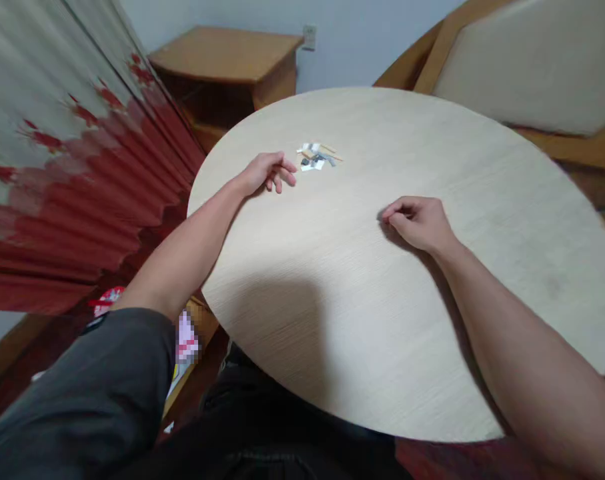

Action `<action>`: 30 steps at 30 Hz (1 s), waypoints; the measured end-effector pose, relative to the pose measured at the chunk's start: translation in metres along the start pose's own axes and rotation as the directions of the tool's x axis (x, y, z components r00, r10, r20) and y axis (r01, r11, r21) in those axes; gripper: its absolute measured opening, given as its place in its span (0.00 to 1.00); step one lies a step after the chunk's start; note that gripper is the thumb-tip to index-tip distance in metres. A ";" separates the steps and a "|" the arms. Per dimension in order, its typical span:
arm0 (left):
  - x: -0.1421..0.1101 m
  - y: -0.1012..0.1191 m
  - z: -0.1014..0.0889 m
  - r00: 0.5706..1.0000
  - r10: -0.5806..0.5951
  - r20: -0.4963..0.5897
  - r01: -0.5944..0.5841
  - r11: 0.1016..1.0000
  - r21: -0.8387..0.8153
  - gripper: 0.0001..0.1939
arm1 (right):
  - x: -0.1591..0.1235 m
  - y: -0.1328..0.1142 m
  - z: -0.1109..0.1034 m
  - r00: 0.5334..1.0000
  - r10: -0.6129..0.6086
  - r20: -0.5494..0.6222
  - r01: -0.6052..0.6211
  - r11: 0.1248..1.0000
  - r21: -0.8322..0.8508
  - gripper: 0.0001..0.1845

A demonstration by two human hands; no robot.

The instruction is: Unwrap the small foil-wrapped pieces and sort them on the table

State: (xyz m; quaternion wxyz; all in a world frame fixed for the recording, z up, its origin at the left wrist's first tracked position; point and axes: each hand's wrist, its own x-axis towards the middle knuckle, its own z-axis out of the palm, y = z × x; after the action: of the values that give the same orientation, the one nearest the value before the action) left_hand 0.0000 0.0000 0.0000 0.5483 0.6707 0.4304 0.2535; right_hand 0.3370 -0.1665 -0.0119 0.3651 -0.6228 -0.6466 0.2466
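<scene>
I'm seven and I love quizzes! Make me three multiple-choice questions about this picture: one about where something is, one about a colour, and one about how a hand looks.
1. Where is the small pile of scraps?
A. On the wooden cabinet
B. On the round table, near the left hand
C. On the floor

2. What colour is the sleeve on the left arm?
A. Dark grey
B. Red
C. White

3. How does the right hand look?
A. Flat with fingers spread
B. Holding the scraps
C. Curled, with fingers bent in

Answers:
1. B, because the scraps lie on the tabletop just past the left fingertips.
2. A, because the sleeve shows dark grey at the lower left.
3. C, because its fingers bend inward and hold nothing.
</scene>
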 end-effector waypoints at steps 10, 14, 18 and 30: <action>0.002 -0.003 -0.013 0.999 0.015 -0.044 -0.017 0.999 -0.039 0.41 | 0.002 0.003 -0.005 0.994 -0.007 0.110 -0.002 0.997 0.074 0.11; 0.002 -0.006 -0.016 0.995 0.041 -0.094 -0.048 0.997 -0.069 0.46 | 0.002 0.013 -0.003 0.995 -0.019 0.103 0.017 1.000 0.018 0.11; 0.004 -0.010 -0.019 0.993 0.043 -0.106 -0.050 0.997 -0.061 0.47 | 0.003 0.017 -0.004 0.992 -0.038 0.122 0.039 0.999 -0.008 0.11; 0.012 -0.018 -0.027 0.984 0.037 -0.175 -0.058 0.992 -0.114 0.41 | 0.001 0.003 -0.004 0.991 -0.026 0.134 0.033 0.998 -0.050 0.11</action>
State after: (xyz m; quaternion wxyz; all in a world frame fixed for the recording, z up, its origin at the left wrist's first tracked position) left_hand -0.0213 0.0242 -0.0113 0.5418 0.6224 0.4442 0.3487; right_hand 0.3420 -0.1653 -0.0115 0.3086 -0.6045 -0.6849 0.2652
